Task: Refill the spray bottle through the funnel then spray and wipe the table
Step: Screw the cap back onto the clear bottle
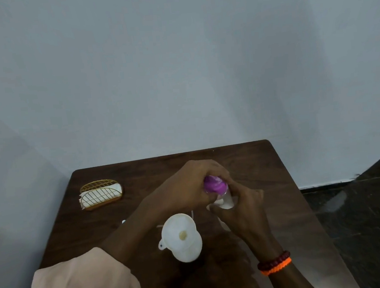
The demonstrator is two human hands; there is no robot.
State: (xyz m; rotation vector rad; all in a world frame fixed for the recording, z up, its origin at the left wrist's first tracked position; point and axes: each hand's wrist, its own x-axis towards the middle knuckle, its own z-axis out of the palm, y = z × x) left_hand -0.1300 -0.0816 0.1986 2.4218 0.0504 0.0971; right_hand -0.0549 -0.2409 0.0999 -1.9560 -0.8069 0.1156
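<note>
A white funnel [179,231] sits in the mouth of a white bottle [190,250] near the middle of the dark wooden table [266,164]. Just behind it, both hands meet around a small clear bottle with a purple cap [214,185]. My left hand [185,185] wraps over the purple cap from the left. My right hand [240,208] grips the clear lower body [226,201] from the right. Most of that small bottle is hidden by my fingers.
A gold wire holder with white napkins [101,194] stands at the table's far left. A blue-grey wall rises directly behind the table. Dark stone floor [362,209] lies off the right edge. A small white object [123,221] shows beside my left forearm.
</note>
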